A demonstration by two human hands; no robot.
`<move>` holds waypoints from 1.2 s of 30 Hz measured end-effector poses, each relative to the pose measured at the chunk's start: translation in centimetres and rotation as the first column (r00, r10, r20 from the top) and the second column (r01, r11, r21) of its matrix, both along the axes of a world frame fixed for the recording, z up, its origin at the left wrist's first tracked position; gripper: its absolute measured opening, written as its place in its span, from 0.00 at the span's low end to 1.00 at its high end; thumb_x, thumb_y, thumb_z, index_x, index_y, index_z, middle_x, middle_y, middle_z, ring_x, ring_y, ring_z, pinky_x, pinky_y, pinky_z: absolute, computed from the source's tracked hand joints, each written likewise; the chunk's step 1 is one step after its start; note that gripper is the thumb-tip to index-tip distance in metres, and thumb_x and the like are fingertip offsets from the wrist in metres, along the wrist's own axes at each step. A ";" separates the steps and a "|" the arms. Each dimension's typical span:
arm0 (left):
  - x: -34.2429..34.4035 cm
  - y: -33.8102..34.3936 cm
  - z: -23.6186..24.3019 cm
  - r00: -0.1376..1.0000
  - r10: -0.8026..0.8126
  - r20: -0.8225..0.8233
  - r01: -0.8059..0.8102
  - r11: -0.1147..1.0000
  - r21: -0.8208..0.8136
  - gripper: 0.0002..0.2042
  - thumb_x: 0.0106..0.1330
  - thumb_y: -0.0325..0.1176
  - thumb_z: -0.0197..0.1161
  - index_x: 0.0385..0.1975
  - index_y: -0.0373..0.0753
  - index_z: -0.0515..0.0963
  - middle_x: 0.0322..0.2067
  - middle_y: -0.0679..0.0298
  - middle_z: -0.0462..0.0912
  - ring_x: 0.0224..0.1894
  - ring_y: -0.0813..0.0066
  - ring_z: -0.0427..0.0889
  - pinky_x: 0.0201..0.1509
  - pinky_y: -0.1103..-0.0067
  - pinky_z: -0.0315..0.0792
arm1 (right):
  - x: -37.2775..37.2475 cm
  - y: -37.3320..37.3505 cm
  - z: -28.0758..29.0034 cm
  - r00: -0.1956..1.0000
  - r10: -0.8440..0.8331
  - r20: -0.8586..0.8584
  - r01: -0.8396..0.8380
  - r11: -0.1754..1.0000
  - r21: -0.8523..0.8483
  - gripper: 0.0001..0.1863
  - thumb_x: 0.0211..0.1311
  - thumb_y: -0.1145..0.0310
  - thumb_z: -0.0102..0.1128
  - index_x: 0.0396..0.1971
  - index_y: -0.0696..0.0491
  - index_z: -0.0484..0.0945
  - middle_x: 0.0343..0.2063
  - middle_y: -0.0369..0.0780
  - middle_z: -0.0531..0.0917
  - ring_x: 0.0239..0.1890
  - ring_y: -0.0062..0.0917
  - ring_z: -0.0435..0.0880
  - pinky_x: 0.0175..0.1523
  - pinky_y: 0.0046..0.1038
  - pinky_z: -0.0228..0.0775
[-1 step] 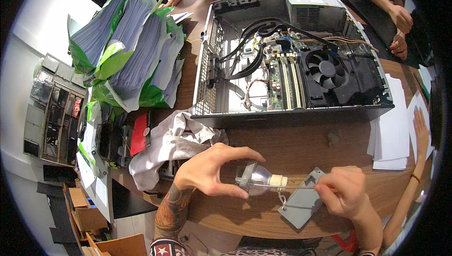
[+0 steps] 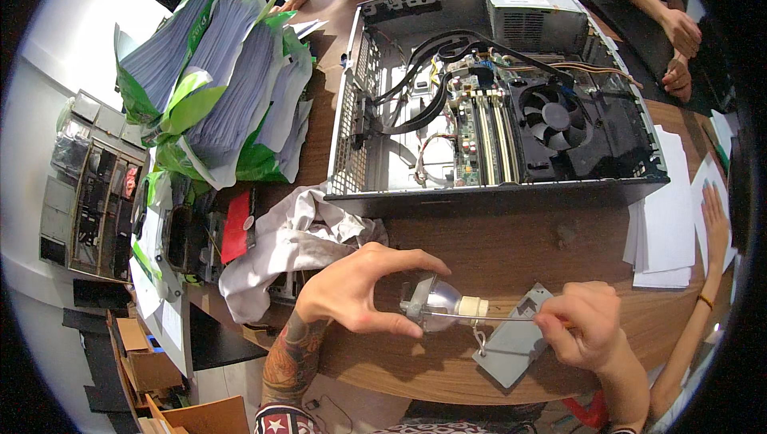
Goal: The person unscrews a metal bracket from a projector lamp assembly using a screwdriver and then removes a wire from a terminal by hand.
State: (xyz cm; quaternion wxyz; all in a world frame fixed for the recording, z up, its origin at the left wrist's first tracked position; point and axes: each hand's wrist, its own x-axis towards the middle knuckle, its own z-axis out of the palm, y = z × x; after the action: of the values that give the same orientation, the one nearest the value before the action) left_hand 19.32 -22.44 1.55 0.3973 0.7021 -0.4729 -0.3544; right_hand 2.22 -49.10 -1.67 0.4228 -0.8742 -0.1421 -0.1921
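My left hand (image 2: 359, 286) curves around a lamp bulb unit (image 2: 438, 306) with a clear reflector, grey bracket and cream base, gripping it between thumb and fingers. In my right hand (image 2: 583, 322) is a thin metal-shafted tool (image 2: 503, 317), probably a screwdriver, its shaft reaching across the lamp to the bracket. A grey rectangular plate (image 2: 507, 350) lies on the wooden table (image 2: 399, 370) below the shaft, beside a short wire from the lamp. A crumpled pale cloth (image 2: 272, 274) is left of my hand.
An opened computer case (image 2: 407, 194) fills the back. Stacked papers in green wrappers (image 2: 208, 75) stand left, near a red object (image 2: 238, 226). Papers (image 2: 659, 234) lie right. Other people's hands (image 2: 679, 35) appear upper right, at top left, and on the right edge (image 2: 715, 226). A cardboard box (image 2: 156, 366) is lower left.
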 end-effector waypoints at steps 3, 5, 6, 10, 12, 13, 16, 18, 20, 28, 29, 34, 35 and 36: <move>0.0 0.1 -0.2 1.000 0.000 0.029 0.001 1.000 -0.028 0.33 0.47 0.38 0.80 0.53 0.30 0.77 0.44 0.50 0.85 0.46 0.63 0.86 0.52 0.73 0.75 | -0.1 -0.2 -0.3 0.998 0.001 0.069 0.004 0.997 -0.079 0.09 0.51 0.69 0.73 0.22 0.54 0.79 0.13 0.38 0.75 0.12 0.30 0.74 0.19 0.27 0.62; 0.0 -0.1 0.0 1.000 0.007 0.012 -0.007 1.000 -0.005 0.34 0.47 0.39 0.80 0.54 0.29 0.77 0.44 0.49 0.85 0.47 0.62 0.86 0.52 0.73 0.75 | 0.0 -0.4 -0.4 0.995 -0.001 0.105 0.014 0.993 -0.119 0.10 0.51 0.68 0.74 0.23 0.53 0.79 0.13 0.38 0.75 0.12 0.30 0.74 0.19 0.27 0.62; 0.0 -0.1 0.1 1.000 0.019 -0.002 -0.019 1.000 0.022 0.34 0.47 0.39 0.80 0.54 0.29 0.77 0.45 0.49 0.85 0.48 0.61 0.86 0.53 0.73 0.75 | 0.2 -0.6 -0.4 0.999 0.021 0.045 -0.018 0.997 -0.071 0.10 0.51 0.67 0.74 0.23 0.53 0.80 0.13 0.38 0.75 0.12 0.30 0.74 0.19 0.27 0.62; -0.1 0.1 -0.3 1.000 0.020 0.001 -0.020 1.000 -0.004 0.35 0.47 0.40 0.79 0.54 0.28 0.76 0.46 0.48 0.84 0.49 0.59 0.85 0.54 0.72 0.75 | 0.2 -0.7 -0.1 0.983 0.079 -0.168 -0.073 0.996 0.043 0.10 0.53 0.66 0.74 0.22 0.52 0.80 0.13 0.38 0.77 0.12 0.29 0.77 0.19 0.28 0.64; -0.1 0.0 -0.3 1.000 0.009 0.008 -0.009 1.000 -0.014 0.35 0.46 0.39 0.79 0.55 0.28 0.76 0.48 0.47 0.84 0.50 0.57 0.85 0.55 0.72 0.75 | 0.0 -0.7 0.3 0.966 0.090 -0.241 -0.075 0.995 0.071 0.11 0.53 0.65 0.74 0.22 0.52 0.80 0.14 0.38 0.78 0.12 0.29 0.77 0.18 0.29 0.65; 0.0 0.1 -0.3 1.000 0.009 0.007 -0.009 1.000 -0.012 0.35 0.46 0.39 0.79 0.55 0.28 0.76 0.48 0.47 0.84 0.50 0.57 0.85 0.55 0.72 0.75 | 0.0 -0.7 0.3 0.944 0.105 -0.313 -0.077 0.992 0.098 0.12 0.53 0.64 0.74 0.22 0.52 0.80 0.14 0.38 0.79 0.12 0.28 0.78 0.18 0.29 0.65; 0.2 0.1 -0.5 1.000 0.001 -0.007 -0.001 1.000 -0.002 0.35 0.46 0.39 0.79 0.55 0.28 0.76 0.49 0.46 0.83 0.52 0.56 0.84 0.57 0.71 0.74 | 0.0 -0.7 -0.5 0.996 0.088 -0.030 -0.089 0.994 -0.058 0.14 0.52 0.61 0.75 0.21 0.53 0.79 0.12 0.35 0.74 0.11 0.25 0.75 0.17 0.26 0.62; 0.4 0.3 -0.7 1.000 -0.020 -0.015 0.020 0.999 -0.037 0.36 0.46 0.40 0.79 0.55 0.27 0.76 0.49 0.46 0.83 0.53 0.54 0.83 0.58 0.70 0.74 | -0.1 -0.5 0.2 0.992 0.107 0.065 -0.091 0.972 -0.218 0.15 0.51 0.61 0.76 0.21 0.54 0.79 0.11 0.33 0.70 0.10 0.23 0.72 0.16 0.25 0.59; 0.5 0.5 -0.7 0.999 -0.028 -0.016 0.028 0.999 -0.025 0.36 0.47 0.41 0.79 0.55 0.26 0.76 0.50 0.45 0.83 0.54 0.54 0.83 0.58 0.70 0.73 | -0.1 -0.4 0.2 0.977 0.145 0.157 -0.078 0.926 -0.369 0.16 0.50 0.60 0.76 0.21 0.54 0.79 0.11 0.31 0.67 0.10 0.21 0.69 0.16 0.23 0.57; 0.3 0.1 -0.6 0.996 -0.016 -0.082 0.017 1.000 0.009 0.36 0.48 0.43 0.77 0.55 0.27 0.76 0.50 0.46 0.83 0.54 0.54 0.83 0.59 0.71 0.73 | 0.0 -0.6 0.4 0.962 0.115 0.248 -0.017 0.931 -0.364 0.14 0.51 0.60 0.74 0.29 0.55 0.83 0.12 0.30 0.65 0.12 0.20 0.67 0.19 0.23 0.58; 0.3 0.1 -0.7 0.999 -0.022 -0.049 0.021 1.000 -0.003 0.35 0.48 0.43 0.77 0.55 0.27 0.76 0.50 0.46 0.83 0.54 0.55 0.83 0.59 0.71 0.73 | 0.1 -0.5 0.8 0.981 0.075 0.180 -0.025 0.963 -0.268 0.16 0.52 0.58 0.73 0.33 0.55 0.83 0.13 0.32 0.69 0.13 0.24 0.70 0.19 0.27 0.60; 0.2 -0.2 -0.5 0.998 -0.027 -0.049 0.028 1.000 0.011 0.35 0.48 0.42 0.77 0.55 0.27 0.76 0.49 0.47 0.83 0.53 0.58 0.83 0.58 0.72 0.73 | -0.1 -0.4 0.0 0.999 -0.048 -0.010 0.042 0.954 -0.296 0.14 0.54 0.57 0.71 0.27 0.53 0.80 0.13 0.36 0.73 0.13 0.29 0.74 0.20 0.29 0.62; 0.2 -0.2 -0.6 0.998 -0.023 -0.051 0.023 1.000 0.011 0.35 0.48 0.42 0.78 0.55 0.27 0.76 0.49 0.47 0.83 0.52 0.58 0.84 0.57 0.72 0.73 | -0.2 -0.4 -0.3 0.999 -0.030 -0.046 0.014 0.951 -0.309 0.14 0.54 0.58 0.71 0.24 0.52 0.79 0.14 0.35 0.73 0.13 0.28 0.74 0.20 0.29 0.62; 0.2 -0.3 -0.6 0.998 -0.018 -0.052 0.018 1.000 0.009 0.35 0.48 0.42 0.78 0.54 0.27 0.76 0.48 0.48 0.84 0.51 0.59 0.84 0.56 0.73 0.74 | -0.2 -0.4 -0.4 0.997 -0.013 -0.081 -0.014 0.946 -0.323 0.14 0.54 0.59 0.71 0.22 0.51 0.79 0.14 0.35 0.74 0.14 0.27 0.74 0.20 0.28 0.62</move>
State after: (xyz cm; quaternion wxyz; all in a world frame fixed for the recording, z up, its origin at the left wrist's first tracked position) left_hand 19.49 -22.72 0.98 0.4030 0.6901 -0.4670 -0.3784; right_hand 1.98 -49.55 -2.11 0.2793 -0.9387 -0.1545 -0.1302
